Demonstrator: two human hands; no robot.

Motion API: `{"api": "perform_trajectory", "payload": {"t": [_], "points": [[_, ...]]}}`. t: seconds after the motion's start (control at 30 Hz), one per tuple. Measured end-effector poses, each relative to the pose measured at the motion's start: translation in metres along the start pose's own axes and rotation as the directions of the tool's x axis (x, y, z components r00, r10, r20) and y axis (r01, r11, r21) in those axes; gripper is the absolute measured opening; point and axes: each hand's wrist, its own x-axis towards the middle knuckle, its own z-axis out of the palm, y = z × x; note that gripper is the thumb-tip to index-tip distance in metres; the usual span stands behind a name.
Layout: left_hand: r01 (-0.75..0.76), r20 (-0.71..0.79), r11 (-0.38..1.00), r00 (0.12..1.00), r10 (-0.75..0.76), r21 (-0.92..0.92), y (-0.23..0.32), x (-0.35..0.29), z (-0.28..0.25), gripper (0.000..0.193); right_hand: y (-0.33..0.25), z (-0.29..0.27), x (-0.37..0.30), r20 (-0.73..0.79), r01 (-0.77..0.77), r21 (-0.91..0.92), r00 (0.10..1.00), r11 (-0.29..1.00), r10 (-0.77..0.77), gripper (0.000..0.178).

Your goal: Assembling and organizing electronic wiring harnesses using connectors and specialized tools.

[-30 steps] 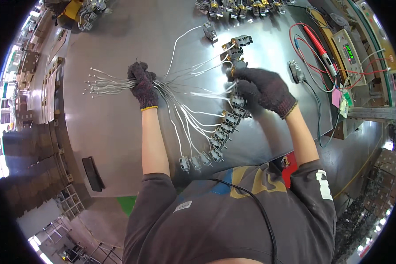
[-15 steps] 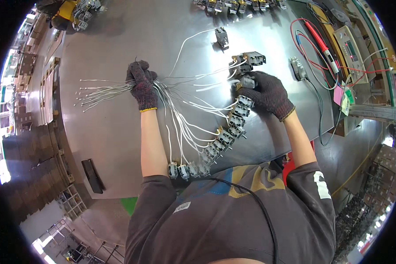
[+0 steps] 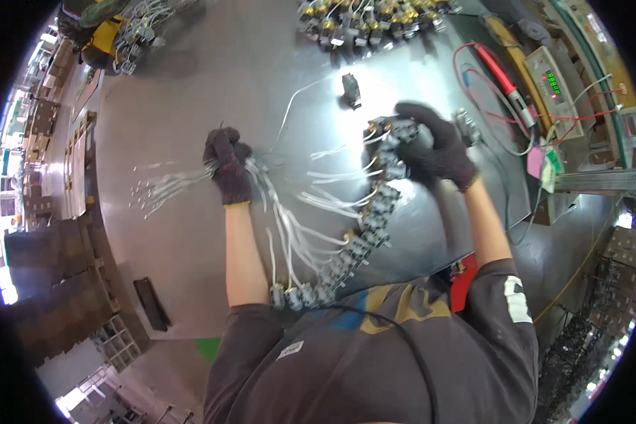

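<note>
Both my hands wear dark knitted gloves. My left hand [image 3: 227,164] is closed round a bundle of white wires [image 3: 168,189], whose loose ends fan out to its left. From there the wires run to a curved row of small black-and-grey electrical components [image 3: 357,247] lying on the metal table. My right hand [image 3: 442,148] is beside the upper end of that row, thumb and fingers apart, some smeared by motion; whether it touches the end component [image 3: 403,131] I cannot make out. A single component [image 3: 351,90] with its own wire lies farther off.
A heap of similar wired components [image 3: 374,25] covers the far edge. At the right are a red test probe [image 3: 498,68], a meter with a lit display [image 3: 552,81] and a grey clip [image 3: 466,127]. A black bar [image 3: 151,304] lies near left, and a co-worker's gloved hand [image 3: 102,13] shows far left.
My right hand has drawn back from the components, its fingers spreading. The upper components have shifted into line with the row. The whole view has tilted, showing more of the far heap.
</note>
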Motion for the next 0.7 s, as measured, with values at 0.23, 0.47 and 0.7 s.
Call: {"api": "perform_trajectory", "payload": {"t": [0.23,0.47,0.7], "points": [[0.016,0.007,0.998,1.0,-0.016,-0.058,0.004,0.013,-0.003,0.03,-0.002,0.032,0.053,-0.009,-0.217,0.371,0.971,0.903,0.238,0.043],[0.058,0.043,0.997,0.998,-0.056,-0.045,0.007,0.033,-0.016,0.025,0.027,-0.001,0.068,0.356,-0.228,0.516,0.934,0.826,0.036,0.044],[0.142,0.064,0.989,0.987,-0.145,0.048,0.062,0.02,-0.016,0.028,-0.068,0.021,0.149,0.195,-0.125,-0.517,0.946,0.847,0.259,0.056]]}}
